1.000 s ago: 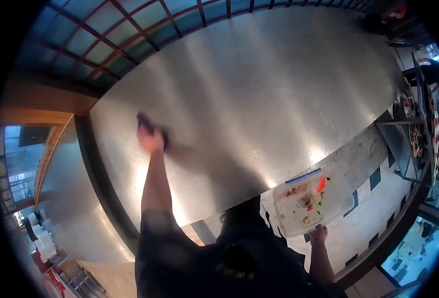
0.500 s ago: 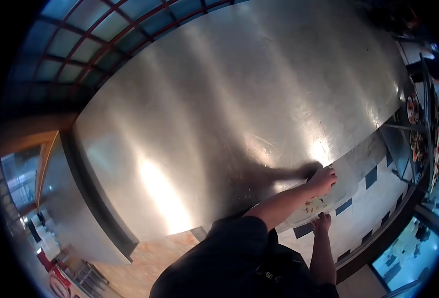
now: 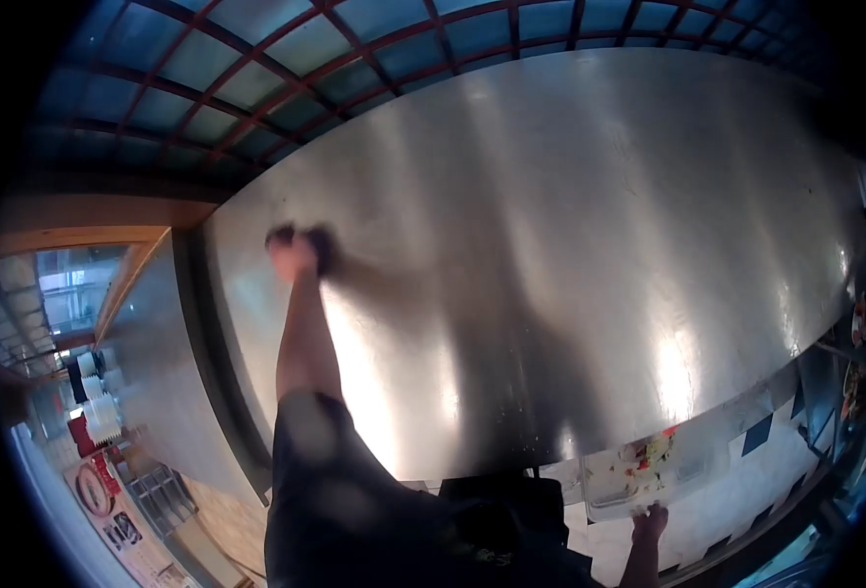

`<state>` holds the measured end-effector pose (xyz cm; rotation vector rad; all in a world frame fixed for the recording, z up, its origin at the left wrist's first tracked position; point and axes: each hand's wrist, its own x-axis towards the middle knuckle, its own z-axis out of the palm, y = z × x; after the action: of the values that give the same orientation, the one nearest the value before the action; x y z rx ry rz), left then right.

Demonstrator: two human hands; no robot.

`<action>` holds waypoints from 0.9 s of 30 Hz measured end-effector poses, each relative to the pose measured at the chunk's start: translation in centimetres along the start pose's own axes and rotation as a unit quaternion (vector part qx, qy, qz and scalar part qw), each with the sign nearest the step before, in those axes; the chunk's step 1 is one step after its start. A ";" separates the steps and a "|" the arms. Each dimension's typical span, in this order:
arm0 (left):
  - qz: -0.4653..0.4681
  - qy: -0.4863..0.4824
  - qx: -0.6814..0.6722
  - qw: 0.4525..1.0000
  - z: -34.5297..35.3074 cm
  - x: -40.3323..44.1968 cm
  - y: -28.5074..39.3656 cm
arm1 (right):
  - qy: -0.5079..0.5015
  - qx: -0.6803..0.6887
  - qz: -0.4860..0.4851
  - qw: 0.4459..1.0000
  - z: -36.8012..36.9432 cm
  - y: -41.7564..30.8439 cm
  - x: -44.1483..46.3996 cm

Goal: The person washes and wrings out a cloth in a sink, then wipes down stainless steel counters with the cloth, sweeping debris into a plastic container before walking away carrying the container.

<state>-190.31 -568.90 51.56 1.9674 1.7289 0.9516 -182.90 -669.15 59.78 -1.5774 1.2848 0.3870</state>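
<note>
My left hand [image 3: 294,257] is stretched out to the far left of a broad metal surface [image 3: 570,216]. Blurred by motion, it is closed on a dark cloth-like thing [image 3: 323,251] pressed against the metal. At the near right edge, my right hand [image 3: 650,519] has its fingers at the rim of a clear shallow tray [image 3: 604,486]. Red, orange and green food scraps [image 3: 646,457] lie in that tray, which sits just below the metal's edge.
A tiled lattice [image 3: 384,73] borders the surface's far side. To the left are a dark ledge [image 3: 212,363], a wooden frame [image 3: 109,235], stacked white dishes [image 3: 99,416] and a metal rack [image 3: 163,495]. Plates of food [image 3: 856,318] stand on shelves at the right.
My left hand has swept from above the tray at the near right to the far left of the metal. My right hand stays at the tray's rim. The view has shifted.
</note>
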 end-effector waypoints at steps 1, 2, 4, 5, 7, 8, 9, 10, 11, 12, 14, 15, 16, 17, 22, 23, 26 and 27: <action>0.010 -0.020 -0.010 1.000 4.1 -0.1 5.2 | -0.006 0.000 -0.004 1.000 0.1 -0.6 0.3; 0.080 0.000 0.076 0.994 8.0 -0.9 11.0 | -0.011 0.000 -0.006 1.000 0.6 -0.5 0.0; 0.230 -0.091 0.079 0.966 14.1 -4.8 21.9 | -0.009 -0.001 -0.003 1.000 1.0 -0.6 -0.6; 0.182 -0.196 0.046 0.963 13.3 -8.5 29.7 | -0.003 -0.004 -0.001 1.000 1.4 -1.3 -1.1; 0.324 -0.229 0.009 0.918 16.2 -16.2 36.3 | -0.006 0.003 -0.009 1.000 2.0 -1.1 -1.4; 0.488 -0.153 0.006 0.859 21.7 -20.9 34.7 | -0.013 0.008 -0.020 1.000 1.8 -0.5 -0.6; 0.494 -0.252 -0.059 0.830 22.1 -25.6 36.5 | -0.016 0.011 -0.031 0.999 0.9 -0.7 -0.8; 0.539 -0.241 -0.106 0.800 18.1 -28.7 38.3 | -0.003 -0.012 -0.031 0.999 0.8 -1.3 -1.1; 0.548 -0.248 -0.163 0.782 16.2 -30.6 37.4 | 0.010 -0.031 -0.030 0.999 1.4 -1.8 -1.3; 0.557 -0.257 -0.221 0.758 14.9 -31.7 36.7 | 0.026 -0.048 -0.027 0.998 2.0 -1.6 -2.3; 0.544 -0.331 -0.111 0.763 11.1 -25.6 33.3 | 0.028 -0.039 -0.024 0.999 2.7 -1.9 -3.9; 0.531 -0.340 -0.043 0.775 9.6 -21.5 30.7 | 0.028 -0.033 -0.023 0.999 2.8 -2.1 -4.4; 0.520 -0.348 0.028 0.780 8.0 -17.4 28.2 | 0.025 -0.024 -0.021 0.999 3.1 -2.0 -4.3; 0.488 -0.295 0.064 0.819 6.5 -13.0 25.0 | 0.015 -0.029 -0.022 0.999 3.1 -1.6 -4.6; 0.078 -0.084 0.230 0.966 9.7 3.1 14.3 | 0.049 -0.012 0.005 0.999 3.0 -1.4 -5.2; 0.181 -0.067 0.153 0.969 13.1 3.6 14.6 | 0.055 -0.009 0.010 0.998 2.6 -1.6 -5.1; 0.345 -0.140 0.086 0.924 21.4 -4.1 29.6 | 0.050 0.009 0.018 0.999 2.5 -1.7 -5.0; 0.387 -0.166 0.008 0.907 22.8 -8.6 35.6 | 0.054 0.017 0.018 0.998 2.9 -1.6 -5.2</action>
<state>-148.99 -580.32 56.53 2.6901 0.7527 0.7372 -182.53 -664.02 63.29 -1.5667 1.3965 0.3046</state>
